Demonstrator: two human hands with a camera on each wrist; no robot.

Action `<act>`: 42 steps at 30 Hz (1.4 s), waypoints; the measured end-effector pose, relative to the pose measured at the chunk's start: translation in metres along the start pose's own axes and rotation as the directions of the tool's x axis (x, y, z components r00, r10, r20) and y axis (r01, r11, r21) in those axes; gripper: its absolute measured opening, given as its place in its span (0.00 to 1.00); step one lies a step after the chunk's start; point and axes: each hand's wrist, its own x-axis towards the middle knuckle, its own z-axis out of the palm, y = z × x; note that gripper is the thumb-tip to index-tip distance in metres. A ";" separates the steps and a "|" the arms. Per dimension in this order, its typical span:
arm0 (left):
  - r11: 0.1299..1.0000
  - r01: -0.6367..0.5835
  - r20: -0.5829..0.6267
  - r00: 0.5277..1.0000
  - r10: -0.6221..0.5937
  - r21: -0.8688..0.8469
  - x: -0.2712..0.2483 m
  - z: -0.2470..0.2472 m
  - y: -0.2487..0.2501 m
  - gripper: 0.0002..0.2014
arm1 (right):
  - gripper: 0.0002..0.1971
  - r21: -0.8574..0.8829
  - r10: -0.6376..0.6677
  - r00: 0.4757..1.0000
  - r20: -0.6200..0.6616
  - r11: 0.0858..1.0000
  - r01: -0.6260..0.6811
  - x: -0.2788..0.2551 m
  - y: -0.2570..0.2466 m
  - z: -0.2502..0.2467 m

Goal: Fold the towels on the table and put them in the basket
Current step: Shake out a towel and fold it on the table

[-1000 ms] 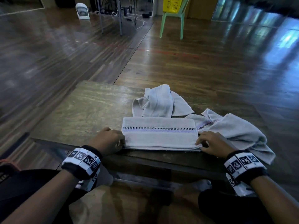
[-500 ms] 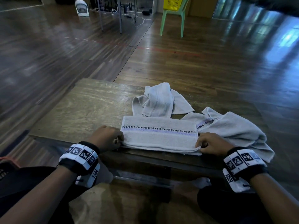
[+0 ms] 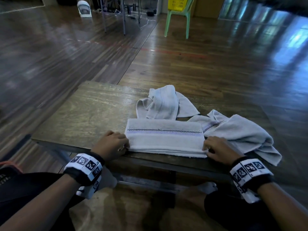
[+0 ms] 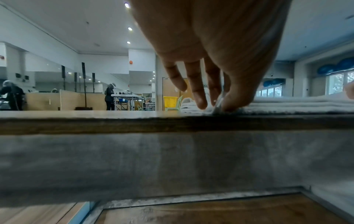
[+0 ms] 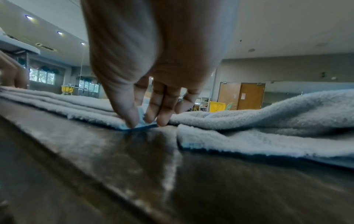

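yellow basket [image 3: 179, 3] cut off by top edge, far side of crumpled towel [image 3: 164, 104] hidden

head: looked forward and down from above the seated person, over the table [image 3: 93, 114] and floor | left wrist: sat below the table edge [image 4: 114, 122], facing level across the top | right wrist: lay close over the tabletop, facing along it | shared: folded towel [image 3: 164, 139], yellow basket [image 3: 180, 4]
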 end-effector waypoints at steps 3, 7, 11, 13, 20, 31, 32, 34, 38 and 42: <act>0.998 0.050 0.039 0.998 -0.048 -0.048 -0.002 0.004 0.000 0.10 | 0.05 0.041 0.008 1.000 0.011 0.999 -0.008 -0.002 0.000 0.002; 0.995 0.073 0.015 0.997 -0.072 -0.069 -0.003 0.000 0.002 0.10 | 0.05 0.061 0.019 0.999 0.030 0.998 -0.021 -0.002 0.004 -0.001; 0.991 0.096 -0.082 0.991 -0.103 -0.091 -0.005 -0.003 -0.001 0.06 | 0.06 0.137 0.026 0.999 -0.048 0.990 -0.019 -0.003 0.003 -0.006; 0.991 0.096 -0.095 0.990 -0.105 -0.090 -0.005 -0.004 -0.002 0.06 | 0.07 0.167 0.019 0.998 -0.060 0.986 -0.008 -0.005 0.003 -0.007; 0.981 0.163 0.049 0.986 -0.158 -0.108 -0.006 -0.004 -0.001 0.07 | 0.06 0.144 -0.016 1.000 0.013 0.990 0.014 -0.007 -0.003 0.000; 0.958 0.180 0.080 0.983 -0.166 -0.224 -0.001 -0.002 -0.012 0.10 | 0.10 0.042 -0.079 0.995 -0.056 0.996 0.082 -0.007 -0.005 0.005; 0.961 0.171 0.071 0.985 -0.159 -0.217 0.000 -0.001 -0.013 0.10 | 0.10 0.041 -0.076 0.995 -0.057 0.996 0.078 -0.006 -0.006 0.004; 0.974 0.148 0.047 0.989 -0.141 -0.173 -0.001 0.000 -0.014 0.08 | 0.10 0.040 -0.072 0.996 -0.055 0.996 0.074 -0.006 -0.007 0.003; 0.996 0.058 0.026 0.998 -0.057 -0.062 -0.005 0.000 -0.015 0.08 | 0.10 0.036 -0.062 0.997 -0.050 0.997 0.064 -0.005 -0.009 0.002; 1.000 -0.031 0.125 0.992 0.030 0.007 -0.006 -0.006 -0.015 0.15 | 0.10 0.013 -0.057 0.998 -0.024 0.998 0.057 -0.003 -0.011 -0.001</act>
